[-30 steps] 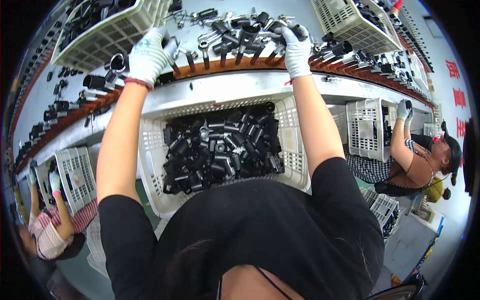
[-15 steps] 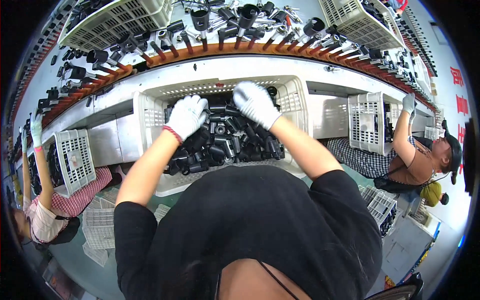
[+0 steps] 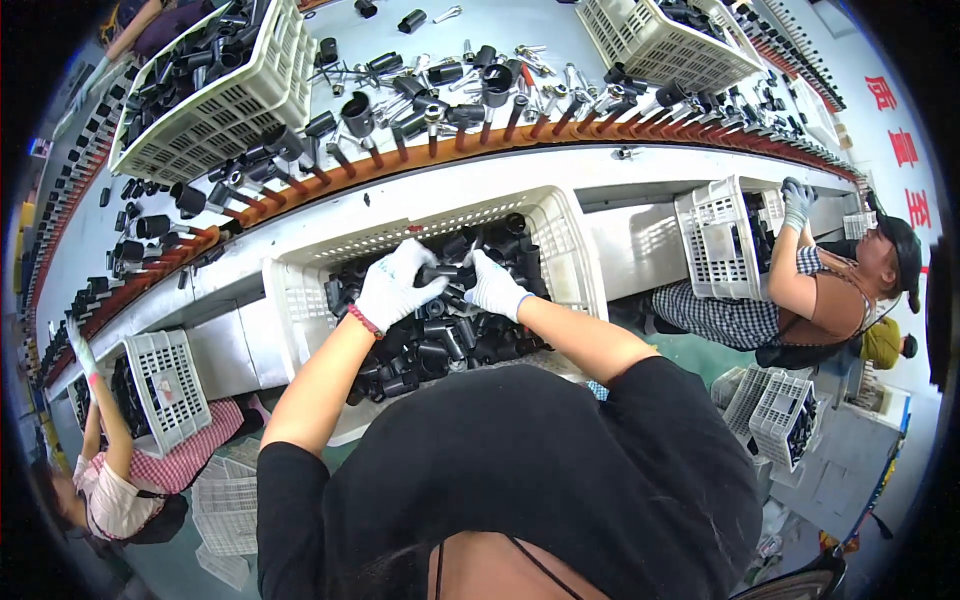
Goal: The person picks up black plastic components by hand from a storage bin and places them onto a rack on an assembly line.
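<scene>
A white slatted crate (image 3: 578, 250) in front of me holds a heap of black tubular parts (image 3: 445, 340). Over the heap, my white-gloved left hand (image 3: 388, 288) is closed around a short black tubular part (image 3: 434, 273), its thumb and fingers gripping one end. My right hand (image 3: 494, 288), also gloved, meets the other end of that part with its fingers pressed together. The two hands are close to each other, and the gloves cover some of the part.
Beyond the crate, a white bench (image 3: 460, 190) carries an orange rack (image 3: 440, 150) of upright red-handled pieces, with loose black and metal parts behind it. Filled crates (image 3: 215, 105) stand on the bench. Co-workers sit at left and right beside their own crates (image 3: 715, 240).
My hands have come closer together over the heap and now grip a black part between them. The view has shifted, showing more of the bench. The right co-worker's hands have moved.
</scene>
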The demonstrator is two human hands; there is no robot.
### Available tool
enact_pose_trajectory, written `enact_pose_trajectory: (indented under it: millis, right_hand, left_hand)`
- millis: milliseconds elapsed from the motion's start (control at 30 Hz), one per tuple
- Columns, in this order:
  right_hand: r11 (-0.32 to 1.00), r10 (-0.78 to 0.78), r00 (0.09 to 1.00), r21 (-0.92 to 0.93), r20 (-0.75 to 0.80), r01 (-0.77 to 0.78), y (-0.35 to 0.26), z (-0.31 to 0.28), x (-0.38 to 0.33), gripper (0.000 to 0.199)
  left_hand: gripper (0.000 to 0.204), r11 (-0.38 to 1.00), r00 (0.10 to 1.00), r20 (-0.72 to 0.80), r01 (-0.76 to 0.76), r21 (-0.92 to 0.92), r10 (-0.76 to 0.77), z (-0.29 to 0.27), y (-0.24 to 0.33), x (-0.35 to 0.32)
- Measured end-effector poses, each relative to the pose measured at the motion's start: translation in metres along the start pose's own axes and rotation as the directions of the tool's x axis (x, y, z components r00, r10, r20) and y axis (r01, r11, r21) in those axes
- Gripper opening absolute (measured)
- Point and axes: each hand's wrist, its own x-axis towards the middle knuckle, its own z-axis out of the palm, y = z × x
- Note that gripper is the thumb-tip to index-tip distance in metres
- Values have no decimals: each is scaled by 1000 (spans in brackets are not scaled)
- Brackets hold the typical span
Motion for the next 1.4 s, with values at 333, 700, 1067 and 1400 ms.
enact_pose_trajectory:
  millis: [333, 700, 1067, 1400]
  right_hand:
    - [862, -196, 919, 387, -342, 328, -45, -80, -28, 16]
    - [763, -82, 214, 77, -973, 642, -21, -270, 14, 18]
    - [948, -240, 326, -149, -914, 281, -44, -283, 107, 33]
    - [635, -700, 581, -734, -415, 240, -70, -142, 12, 36]
  left_hand:
    - [31, 997, 921, -390, -41, -73, 9, -66, 91, 198]
    - [31, 803, 936, -345, 262, 535, -76, -73, 35, 205]
    - [34, 777, 771, -422, -145, 612, 476, -65, 26, 140]
    - [51, 888, 974, 227, -123, 443, 22, 158, -93, -4]
